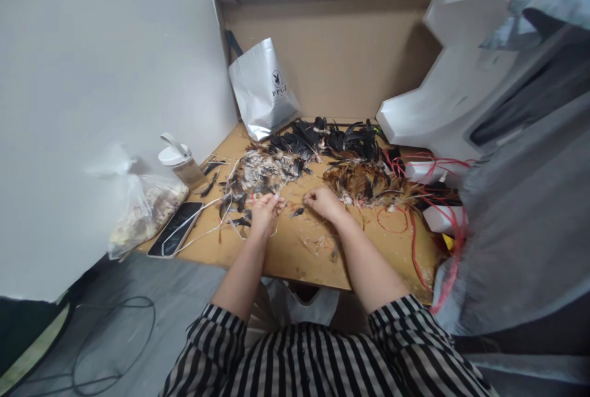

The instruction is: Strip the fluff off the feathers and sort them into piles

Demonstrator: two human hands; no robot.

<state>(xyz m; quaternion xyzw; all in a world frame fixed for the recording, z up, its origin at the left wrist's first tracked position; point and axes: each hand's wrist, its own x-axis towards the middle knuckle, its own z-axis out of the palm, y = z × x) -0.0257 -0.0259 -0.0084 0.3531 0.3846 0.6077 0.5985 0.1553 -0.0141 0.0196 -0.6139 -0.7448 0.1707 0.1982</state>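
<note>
My left hand (266, 211) is closed in a pinch over the front of the table, its fingertips on something too small to make out. To its right my right hand (324, 203) is closed too, thumb against fingers, and what it may hold is hidden. Behind my left hand lies a heap of mottled white and brown feathers (265, 171). Beyond my right hand is a pile of golden-brown feathers (357, 179). Black feathers (353, 141) are spread behind both piles. A small dark feather (297, 212) rests on the wood between my hands.
On the left of the wooden table (295, 259) are a phone (177, 228), a lidded bottle (187, 169) and a tied plastic bag (145, 209). A silver bag (265, 90) leans at the back. Red string (415, 243) trails on the right, beside grey cloth (530, 200).
</note>
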